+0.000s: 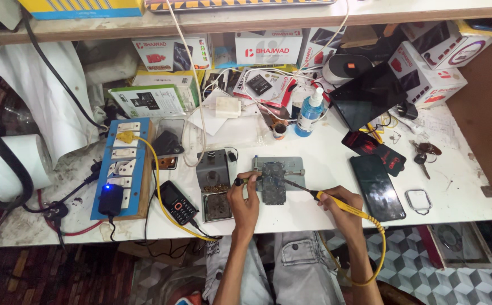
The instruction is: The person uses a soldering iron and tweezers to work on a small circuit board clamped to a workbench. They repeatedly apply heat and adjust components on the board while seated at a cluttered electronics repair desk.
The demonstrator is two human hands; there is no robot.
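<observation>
Too small to tell: what the left hand (pixel 245 199) pinches, a thin tool (pixel 239 182) closed between fingertips, touching the left edge of the circuit board (pixel 273 182). Board clamped in a grey holder (pixel 291 164) mid-counter (pixel 313 209). Right hand (pixel 340 204) wrapped shut around a yellow soldering iron (pixel 328 199), tip on the board, cord looping below the wrist. Behind, under the shelf (pixel 257 20): white-and-red boxes (pixel 268 48), partly hidden by cables; green-edged white box (pixel 149 100) at left. Upper boxes cut off by frame top.
</observation>
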